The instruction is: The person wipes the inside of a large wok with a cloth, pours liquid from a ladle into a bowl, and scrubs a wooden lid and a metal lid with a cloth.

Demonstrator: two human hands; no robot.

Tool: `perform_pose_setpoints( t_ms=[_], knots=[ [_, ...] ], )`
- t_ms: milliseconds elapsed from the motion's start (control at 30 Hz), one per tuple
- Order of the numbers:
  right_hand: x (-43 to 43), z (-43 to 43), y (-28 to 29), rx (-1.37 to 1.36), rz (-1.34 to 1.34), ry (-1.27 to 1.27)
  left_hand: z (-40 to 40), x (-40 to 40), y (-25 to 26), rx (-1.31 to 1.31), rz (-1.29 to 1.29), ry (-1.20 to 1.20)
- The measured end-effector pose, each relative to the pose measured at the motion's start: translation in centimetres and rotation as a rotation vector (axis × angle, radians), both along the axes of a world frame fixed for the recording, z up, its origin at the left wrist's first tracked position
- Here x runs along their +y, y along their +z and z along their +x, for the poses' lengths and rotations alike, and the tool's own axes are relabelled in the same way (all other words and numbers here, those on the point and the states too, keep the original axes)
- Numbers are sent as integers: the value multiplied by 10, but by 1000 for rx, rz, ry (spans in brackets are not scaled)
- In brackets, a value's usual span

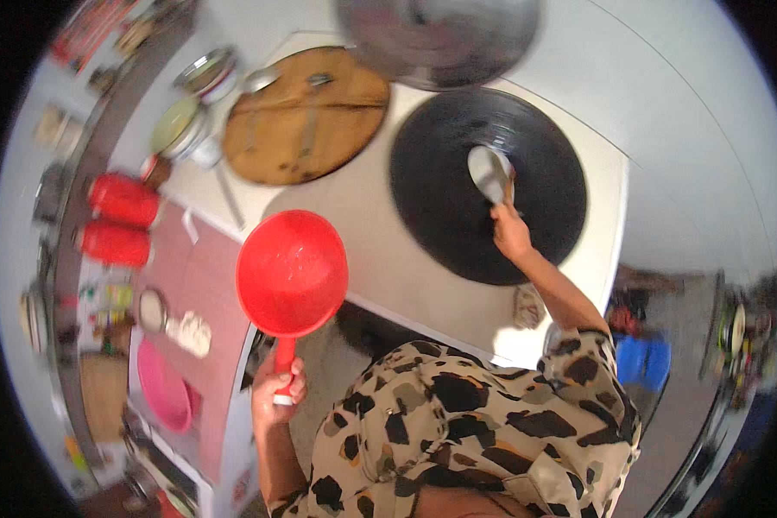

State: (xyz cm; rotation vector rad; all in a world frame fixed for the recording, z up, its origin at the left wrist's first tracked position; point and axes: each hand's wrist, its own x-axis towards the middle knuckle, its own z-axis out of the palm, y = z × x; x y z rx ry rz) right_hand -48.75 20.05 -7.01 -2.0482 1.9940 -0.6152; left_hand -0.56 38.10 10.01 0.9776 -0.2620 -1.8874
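Observation:
My left hand (pixel 280 382) is closed around the handle of a red plastic ladle (pixel 292 272), whose round bowl faces up beside the pale counter. Inside it some wet glints show. My right hand (pixel 511 232) grips the handle of a whitish, oval-headed tool (pixel 487 171), perhaps a scoop or ladle. That head is over the large black wok (pixel 440 213) set in the counter; whether it touches the wok cannot be told. Water-like glints lie near the wok's middle. The view is slightly blurred.
Behind the wok stands a large metal lid (pixel 440 39). A round wooden lid (pixel 304 123) with a metal utensil on it lies at the back left, near bowls (pixel 180 126). Red jars (pixel 124 201) and a pink basin (pixel 163 388) are at the left. The counter's edge (pixel 421 327) runs before me.

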Motion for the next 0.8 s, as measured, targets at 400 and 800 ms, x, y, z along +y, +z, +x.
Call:
perform_pose_setpoints(
  t_ms=[400, 800],
  knots=[
    [45, 128, 151, -1181, -65, 15, 179, 126, -11, 23, -130, 777],
    [85, 466, 136, -1368, 239, 335, 440, 242, -65, -1038, 185, 1079]
  ],
)
